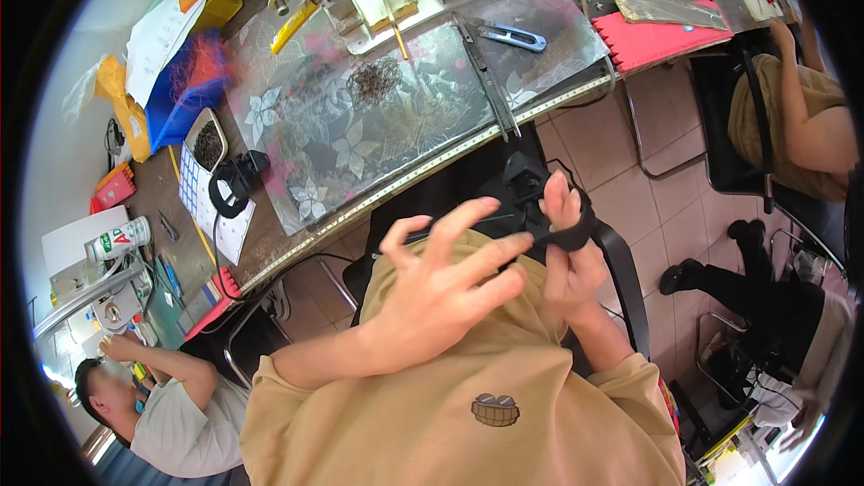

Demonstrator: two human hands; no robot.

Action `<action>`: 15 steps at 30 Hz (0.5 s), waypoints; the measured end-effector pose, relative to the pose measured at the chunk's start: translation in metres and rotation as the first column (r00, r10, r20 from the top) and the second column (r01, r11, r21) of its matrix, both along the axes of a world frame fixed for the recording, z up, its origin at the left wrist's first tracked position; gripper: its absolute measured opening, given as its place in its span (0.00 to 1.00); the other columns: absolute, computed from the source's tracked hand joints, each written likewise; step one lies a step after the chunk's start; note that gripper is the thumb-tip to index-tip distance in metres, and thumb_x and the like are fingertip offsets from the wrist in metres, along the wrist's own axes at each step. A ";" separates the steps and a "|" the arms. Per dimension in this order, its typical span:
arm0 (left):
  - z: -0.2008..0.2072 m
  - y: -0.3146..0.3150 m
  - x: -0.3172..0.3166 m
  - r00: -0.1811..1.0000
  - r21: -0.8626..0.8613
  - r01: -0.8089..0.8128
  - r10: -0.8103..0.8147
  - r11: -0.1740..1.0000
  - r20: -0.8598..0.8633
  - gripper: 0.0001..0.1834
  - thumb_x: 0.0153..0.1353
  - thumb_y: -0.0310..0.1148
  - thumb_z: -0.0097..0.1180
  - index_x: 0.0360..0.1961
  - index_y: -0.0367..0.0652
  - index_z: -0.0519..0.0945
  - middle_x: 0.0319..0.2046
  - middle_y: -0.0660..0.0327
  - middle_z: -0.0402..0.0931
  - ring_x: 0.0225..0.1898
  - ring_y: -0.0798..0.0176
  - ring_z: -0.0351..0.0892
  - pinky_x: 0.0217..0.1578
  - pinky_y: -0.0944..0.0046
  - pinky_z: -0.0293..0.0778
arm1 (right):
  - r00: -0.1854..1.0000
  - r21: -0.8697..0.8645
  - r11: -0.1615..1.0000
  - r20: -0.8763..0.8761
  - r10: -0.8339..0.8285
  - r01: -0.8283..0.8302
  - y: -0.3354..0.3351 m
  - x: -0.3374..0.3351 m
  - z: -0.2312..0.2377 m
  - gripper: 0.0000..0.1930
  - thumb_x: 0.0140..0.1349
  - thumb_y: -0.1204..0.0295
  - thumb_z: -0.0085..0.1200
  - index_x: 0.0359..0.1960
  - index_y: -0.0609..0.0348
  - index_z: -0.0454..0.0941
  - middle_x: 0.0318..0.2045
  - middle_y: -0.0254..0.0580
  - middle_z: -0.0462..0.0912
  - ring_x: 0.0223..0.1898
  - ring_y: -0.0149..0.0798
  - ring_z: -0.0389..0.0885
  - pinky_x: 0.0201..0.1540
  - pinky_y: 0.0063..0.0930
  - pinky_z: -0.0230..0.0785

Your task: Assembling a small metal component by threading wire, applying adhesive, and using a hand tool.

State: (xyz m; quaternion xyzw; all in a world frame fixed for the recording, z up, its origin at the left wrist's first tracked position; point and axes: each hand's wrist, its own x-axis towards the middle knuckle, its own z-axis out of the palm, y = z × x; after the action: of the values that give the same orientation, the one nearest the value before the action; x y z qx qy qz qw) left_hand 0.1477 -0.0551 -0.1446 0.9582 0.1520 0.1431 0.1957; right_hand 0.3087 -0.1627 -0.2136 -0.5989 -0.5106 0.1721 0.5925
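Note:
Both hands are raised in front of my torso, below the table edge. A black strapped device (525, 175) sits at my right hand (576, 265), its black band (576, 232) wrapped around that hand. The fingers of the right hand stretch out past the band, and no object shows in its grasp. My left hand (450, 283) reaches across with fingers spread. One of its fingertips is at the edge of the black band; whether it touches cannot be made out. A second black strapped device (238, 182) lies on the table to the left.
On the clear mat (333, 139) lie a tangle of dark wire (374, 82), black tweezers (486, 72) and a blue utility knife (513, 36). A blue bin (180, 99) and a tray of small dark pieces (209, 144) stand left. Co-workers sit at left and right.

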 end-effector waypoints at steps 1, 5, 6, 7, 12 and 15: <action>-0.003 0.000 0.001 0.999 -0.011 0.042 -0.042 0.999 0.013 0.06 0.50 0.35 0.64 0.30 0.57 0.79 0.47 0.77 0.80 0.63 0.58 0.69 0.51 0.47 0.51 | 1.000 -0.004 1.000 -0.002 0.001 -0.001 0.001 -0.001 -0.003 0.32 0.52 0.96 0.37 0.64 0.81 0.65 0.60 0.69 0.73 0.68 0.60 0.68 0.67 0.46 0.63; -0.006 0.007 0.002 0.999 -0.139 0.038 -0.042 0.990 -0.022 0.09 0.52 0.29 0.60 0.34 0.56 0.77 0.52 0.74 0.76 0.67 0.57 0.63 0.51 0.40 0.53 | 0.969 0.019 0.990 0.207 0.134 -0.141 0.004 0.007 0.001 0.28 0.56 0.93 0.42 0.62 0.81 0.68 0.58 0.70 0.75 0.67 0.62 0.69 0.67 0.49 0.63; -0.007 0.005 0.000 0.996 -0.212 0.080 -0.087 0.974 -0.024 0.10 0.53 0.29 0.60 0.35 0.56 0.77 0.52 0.72 0.75 0.67 0.57 0.62 0.50 0.40 0.54 | 0.951 0.004 0.985 0.263 0.164 -0.171 0.003 0.006 -0.002 0.26 0.57 0.91 0.44 0.61 0.81 0.68 0.58 0.69 0.75 0.67 0.62 0.68 0.67 0.49 0.64; -0.008 0.003 0.000 0.991 -0.282 0.121 -0.132 0.952 -0.021 0.10 0.53 0.28 0.60 0.37 0.55 0.77 0.53 0.71 0.74 0.68 0.57 0.61 0.50 0.40 0.54 | 0.928 -0.012 0.980 0.319 0.193 -0.200 0.001 0.007 -0.005 0.25 0.59 0.89 0.45 0.61 0.81 0.68 0.58 0.68 0.75 0.67 0.63 0.68 0.67 0.49 0.65; 0.004 0.009 0.002 0.988 -0.317 0.138 -0.152 0.938 -0.019 0.11 0.52 0.31 0.69 0.36 0.54 0.81 0.40 0.69 0.72 0.45 0.61 0.70 0.43 0.54 0.54 | 0.809 -0.030 0.955 0.525 0.265 -0.293 0.009 0.025 -0.008 0.25 0.60 0.83 0.57 0.60 0.74 0.71 0.64 0.70 0.68 0.67 0.66 0.67 0.62 0.49 0.70; 0.005 0.009 0.001 0.971 -0.508 0.224 -0.233 0.832 0.046 0.06 0.58 0.32 0.58 0.38 0.53 0.79 0.38 0.66 0.71 0.44 0.59 0.69 0.42 0.52 0.57 | 0.833 0.042 0.973 0.527 0.171 -0.226 0.015 0.017 0.009 0.21 0.61 0.85 0.56 0.57 0.77 0.72 0.66 0.77 0.61 0.66 0.69 0.67 0.60 0.47 0.72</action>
State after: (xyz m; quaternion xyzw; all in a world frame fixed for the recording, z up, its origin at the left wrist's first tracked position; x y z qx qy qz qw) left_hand 0.1487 -0.0464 -0.1393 0.8847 0.0707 0.0646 0.4563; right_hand 0.3253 -0.1479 -0.2048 -0.5353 -0.7191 0.0380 0.4415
